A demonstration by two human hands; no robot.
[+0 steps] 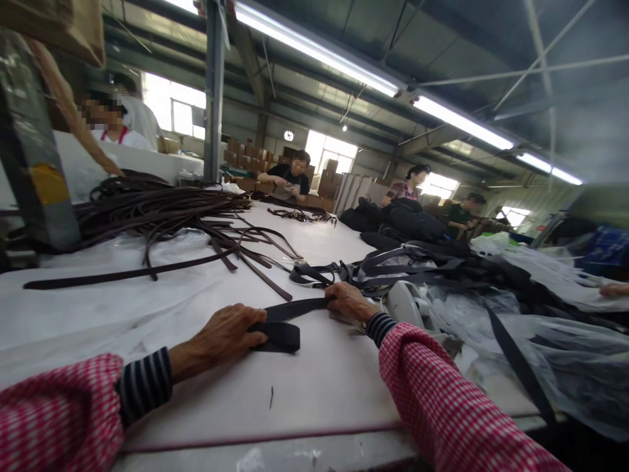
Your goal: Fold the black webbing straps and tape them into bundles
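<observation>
A flat dark webbing strap (295, 308) stretches between my two hands just over the white tabletop (304, 400). My left hand (223, 337) is closed on its near part, where the strap folds over into a loop that sticks out to the right of my fingers. Farther off and to the right, my right hand (348, 301) pinches the strap's other part with bent fingers. Just beyond that hand lie more dark straps (314, 272), some with small buckles. A grey-white rounded device (405, 303) stands right beside my right wrist, partly hidden by my arm.
Long brown belts (167, 203) are heaped at the left. Clear plastic bags (570, 360) and black straps cover the right side. A metal post (37, 151) rises at the left edge. Several people work around the table; one person's hand (614, 290) shows at far right.
</observation>
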